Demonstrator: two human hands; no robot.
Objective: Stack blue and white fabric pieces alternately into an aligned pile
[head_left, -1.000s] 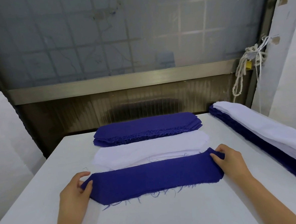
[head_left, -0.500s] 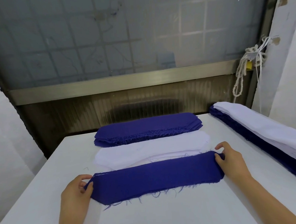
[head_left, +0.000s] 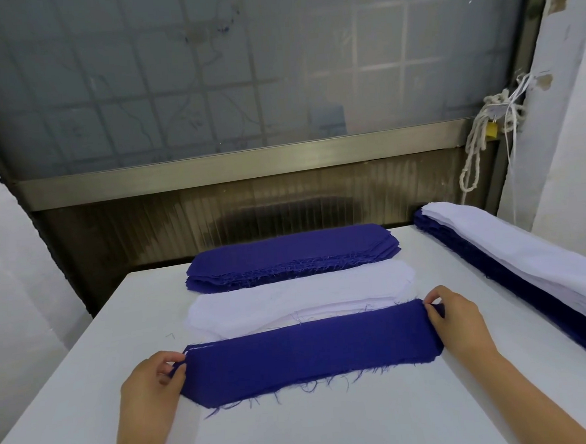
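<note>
A long blue fabric piece (head_left: 310,354) with frayed edges lies across the near middle of the white table, on top of a thin pile. My left hand (head_left: 151,388) pinches its left end and my right hand (head_left: 457,321) pinches its right end. Just behind it lies a stack of white pieces (head_left: 300,300). Farther back sits a stack of blue pieces (head_left: 287,256).
A long pile of blue and white fabric (head_left: 514,270) runs along the table's right side, white on top. The white table (head_left: 331,425) ends at a metal-framed glass panel behind. A knotted rope (head_left: 479,141) hangs at the back right by a white wall.
Both hands shifted slightly along the ends of the blue piece, from flat fingers to pinching the corners. The piece's far edge now lies a bit straighter.
</note>
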